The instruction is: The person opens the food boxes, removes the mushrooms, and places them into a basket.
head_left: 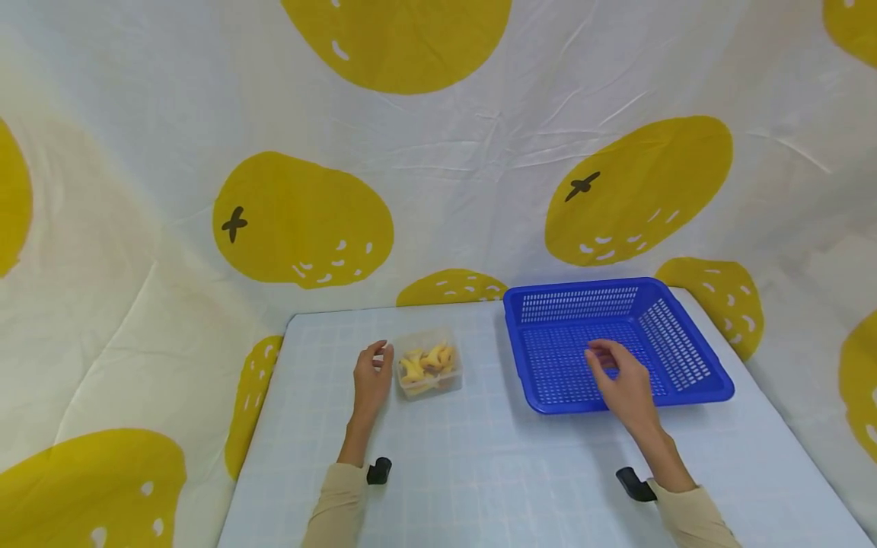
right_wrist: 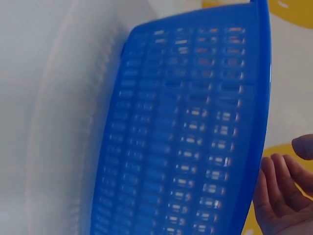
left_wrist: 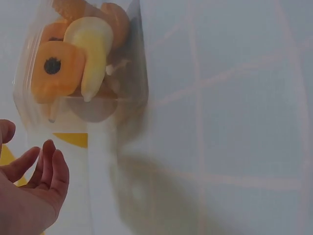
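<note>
A clear plastic container (head_left: 451, 383) stands on the table, filled with several small yellow and orange pieces (head_left: 413, 367). In the left wrist view one orange piece (left_wrist: 57, 71) bears a dark round spot, and a pale yellow piece (left_wrist: 95, 49) tapers to a narrow end. My left hand (head_left: 371, 387) is just left of the container, fingers loosely bent and holding nothing. To the right stands a blue plastic basket (head_left: 563, 406) with slotted walls. Over its front part is my right hand (head_left: 629, 388), empty, with thumb and fingers apart in a loose curve.
A pale checked cloth (head_left: 479, 472) covers the table. White fabric printed with large yellow fruit (head_left: 301, 221) hangs behind and at both sides. Each wrist carries a black device (head_left: 379, 471). Tablecloth lies between the container and the basket.
</note>
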